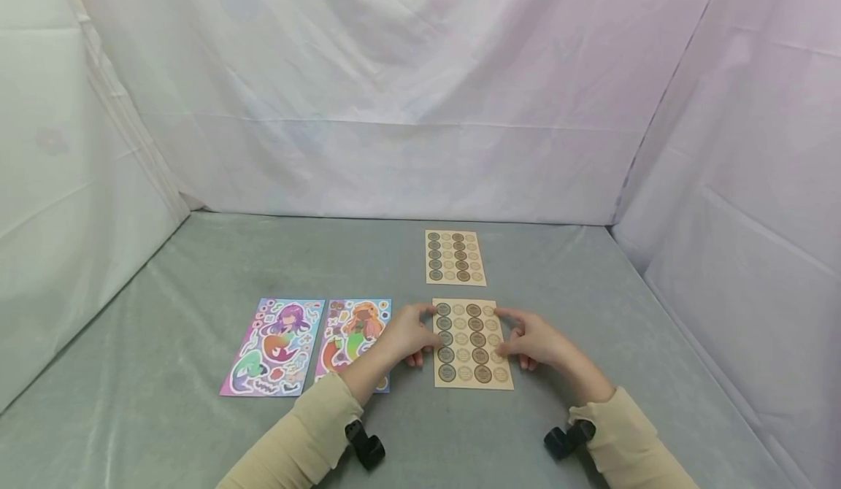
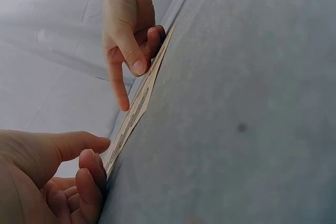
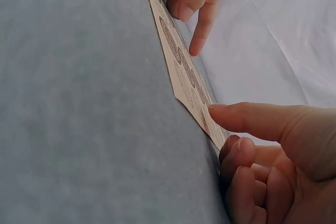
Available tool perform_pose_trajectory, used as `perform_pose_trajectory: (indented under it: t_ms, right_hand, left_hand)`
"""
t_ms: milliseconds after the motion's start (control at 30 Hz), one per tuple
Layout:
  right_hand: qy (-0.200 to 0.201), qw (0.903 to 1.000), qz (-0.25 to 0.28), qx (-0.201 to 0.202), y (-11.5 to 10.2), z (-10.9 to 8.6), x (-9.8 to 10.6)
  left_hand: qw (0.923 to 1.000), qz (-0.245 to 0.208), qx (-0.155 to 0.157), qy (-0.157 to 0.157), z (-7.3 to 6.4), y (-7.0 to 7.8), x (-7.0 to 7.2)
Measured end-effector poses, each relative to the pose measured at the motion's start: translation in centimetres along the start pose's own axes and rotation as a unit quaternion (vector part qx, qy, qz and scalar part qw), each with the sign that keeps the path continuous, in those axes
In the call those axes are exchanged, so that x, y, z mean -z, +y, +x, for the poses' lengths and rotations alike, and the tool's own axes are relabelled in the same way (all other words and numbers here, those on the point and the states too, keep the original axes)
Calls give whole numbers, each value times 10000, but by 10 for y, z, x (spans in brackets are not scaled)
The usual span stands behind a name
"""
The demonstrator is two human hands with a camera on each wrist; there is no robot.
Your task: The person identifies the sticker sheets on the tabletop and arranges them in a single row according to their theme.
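Note:
A tan sheet of round stickers (image 1: 471, 344) lies on the grey tabletop between my two hands. My left hand (image 1: 410, 334) is at its left edge, with the index finger and thumb reaching to the border. From the right side, my right hand (image 1: 534, 339) meets the opposite edge in the same way. In the right wrist view the right thumb (image 3: 247, 118) lies out straight over the sheet's margin, while the other fingers (image 3: 241, 156) curl beside the edge. The left thumb (image 2: 79, 142) likewise points over the margin in the left wrist view.
Another tan sticker sheet (image 1: 455, 258) lies farther back. To the left are two colourful mermaid sticker sheets, one (image 1: 276, 347) fully visible and the other (image 1: 355, 328) partly covered by my left forearm. White cloth walls (image 1: 394, 160) enclose the table's back and sides.

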State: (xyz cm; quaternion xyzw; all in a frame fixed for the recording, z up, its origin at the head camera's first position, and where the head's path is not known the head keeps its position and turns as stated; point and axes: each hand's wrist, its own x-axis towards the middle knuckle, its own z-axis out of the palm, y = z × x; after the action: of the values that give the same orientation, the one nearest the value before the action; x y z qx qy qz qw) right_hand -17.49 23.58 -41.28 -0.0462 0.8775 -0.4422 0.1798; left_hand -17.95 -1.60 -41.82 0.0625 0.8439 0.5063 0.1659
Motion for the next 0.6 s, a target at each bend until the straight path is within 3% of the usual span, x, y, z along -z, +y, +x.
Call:
perform_pose_trajectory:
  t_ms: [367,600]
  right_hand:
    - [368,9993,79,-7,-3,6,5]
    - [507,9987,89,-37,-5,10,9]
  left_hand:
    - [9997,-247,-47,-27,1,4,4]
    - [9990,-376,-192,117,6,3,8]
